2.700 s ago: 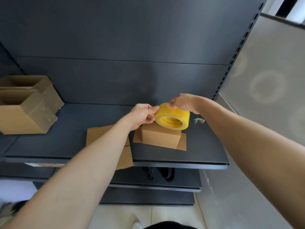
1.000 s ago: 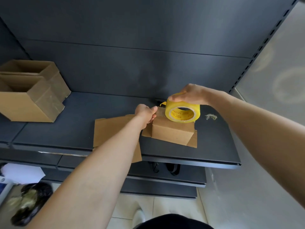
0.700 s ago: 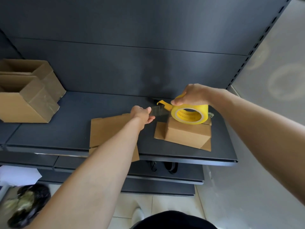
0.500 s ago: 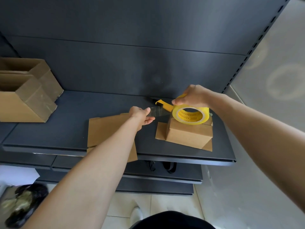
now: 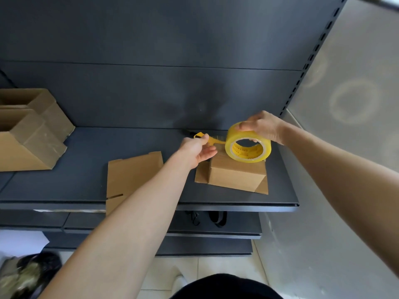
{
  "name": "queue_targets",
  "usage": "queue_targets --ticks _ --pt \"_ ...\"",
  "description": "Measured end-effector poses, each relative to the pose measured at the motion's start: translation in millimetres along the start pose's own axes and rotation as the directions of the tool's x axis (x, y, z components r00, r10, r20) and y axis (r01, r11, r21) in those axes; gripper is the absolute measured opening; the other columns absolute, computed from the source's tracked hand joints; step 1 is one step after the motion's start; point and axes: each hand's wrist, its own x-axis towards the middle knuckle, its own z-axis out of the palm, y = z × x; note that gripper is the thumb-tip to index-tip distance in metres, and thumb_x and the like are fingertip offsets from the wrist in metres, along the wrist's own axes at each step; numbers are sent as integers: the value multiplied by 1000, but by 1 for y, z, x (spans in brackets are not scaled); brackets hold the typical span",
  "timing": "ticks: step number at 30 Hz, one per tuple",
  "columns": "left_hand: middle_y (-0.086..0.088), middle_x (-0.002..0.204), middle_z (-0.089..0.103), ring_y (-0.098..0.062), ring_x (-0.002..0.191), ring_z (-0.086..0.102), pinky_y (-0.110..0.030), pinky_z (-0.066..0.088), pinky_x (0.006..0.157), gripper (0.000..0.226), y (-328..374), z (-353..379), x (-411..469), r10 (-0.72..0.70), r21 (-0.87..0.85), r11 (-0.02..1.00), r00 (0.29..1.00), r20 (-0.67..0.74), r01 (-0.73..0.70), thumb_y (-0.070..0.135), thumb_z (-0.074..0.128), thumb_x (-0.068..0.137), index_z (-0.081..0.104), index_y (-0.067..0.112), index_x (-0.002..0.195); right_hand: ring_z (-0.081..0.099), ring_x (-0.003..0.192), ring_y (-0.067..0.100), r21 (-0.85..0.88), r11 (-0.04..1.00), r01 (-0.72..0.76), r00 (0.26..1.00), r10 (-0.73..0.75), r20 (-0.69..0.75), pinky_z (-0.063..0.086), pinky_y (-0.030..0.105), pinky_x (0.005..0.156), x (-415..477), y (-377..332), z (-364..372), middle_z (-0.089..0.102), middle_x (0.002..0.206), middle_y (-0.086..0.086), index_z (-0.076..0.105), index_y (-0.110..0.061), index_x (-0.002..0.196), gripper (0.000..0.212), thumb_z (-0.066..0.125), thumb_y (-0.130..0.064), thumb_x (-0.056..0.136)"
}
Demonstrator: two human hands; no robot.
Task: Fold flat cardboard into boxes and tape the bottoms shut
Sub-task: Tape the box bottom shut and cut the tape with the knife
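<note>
Right hand [image 5: 262, 126]: gripping the roll [image 5: 241, 134] from above, fingers curling over its rim.
Left hand [image 5: 197, 151]: pinching the strip [image 5: 216, 141] — just left of the roll.
Box [image 5: 236, 173]: sitting on the shelf [image 5: 86, 165], directly under the roll.
Cardboard [image 5: 133, 173]: lying flat — under the left forearm.

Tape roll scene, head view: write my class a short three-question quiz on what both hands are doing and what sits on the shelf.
1. True or false: the right hand grips the tape roll.
2. The left hand pinches: A a pen, B the tape's free end, C scissors.
3. How many folded boxes stand at the left end of the shelf?
Key: 1 true; 2 B; 3 two.
</note>
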Motion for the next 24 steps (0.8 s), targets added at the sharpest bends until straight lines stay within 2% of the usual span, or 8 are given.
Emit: queue_targets --ticks 4,7,11,14,16,19,22,24 --pt "-13 79 59 -20 69 62 -35 59 63 16 -12 14 0 26 104 994 996 -89 -17 7 56 95 56 0 81 57 71 21 58 998 -1 1000 1 3 47 31 69 -9 10 -4 63 82 10 68 -3 87 40 65 -43 81" --pt "-12 76 59 -19 64 61 -33 58 58 19 -13 22 4 73 182 983 979 -191 -38 8 56 95 53 2 77 57 70 21 35 999 14 1000 -14 11 46 31 68 -13 12 -7 62 79 7 68 -7 83 38 65 -45 81" --pt "-13 77 58 -19 63 62 -31 58 56 13 -13 24 6 106 237 970 962 -253 -45 5 56 94 56 -1 83 53 62 19 -135 991 -17 1000 15 -19 42 28 58 -19 16 -21 58 71 4 65 -10 75 46 62 -56 81" --pt "-12 76 57 -18 63 62 -28 58 53 14 -17 26 8 132 268 962 954 -269 -57 3 56 93 54 2 80 52 59 20 -204 976 -77 995 63 -71 40 27 55 -20 19 -31 56 69 5 63 -10 74 51 57 -60 79" --pt "-12 76 57 -18 63 62 -29 58 52 13 -18 28 9 138 267 962 950 -279 -61 2 55 93 54 3 81 52 59 19 -310 947 -85 996 69 -63 39 26 53 -20 15 -29 55 70 4 62 -14 74 50 56 -63 77" --pt "-11 73 58 -18 56 61 -34 60 61 18 -20 25 11 88 206 978 947 -307 -24 -1 53 93 53 3 75 50 63 17 -444 892 -79 997 76 -25 36 26 53 -19 9 -16 51 74 2 58 -20 72 44 55 -64 75" --pt "-11 69 55 -21 47 60 -39 60 74 18 -22 20 12 31 141 990 941 -338 18 -4 50 92 52 2 75 53 66 20 -473 878 -68 997 80 5 41 28 58 -16 8 -2 53 76 2 59 -17 74 45 55 -62 75" --pt "-10 70 55 -22 46 61 -37 60 76 20 -22 19 11 25 134 991 940 -340 22 -2 50 92 51 4 74 55 69 24 -476 877 -73 997 81 -5 43 30 62 -14 5 2 54 76 3 58 -16 73 45 55 -61 75"
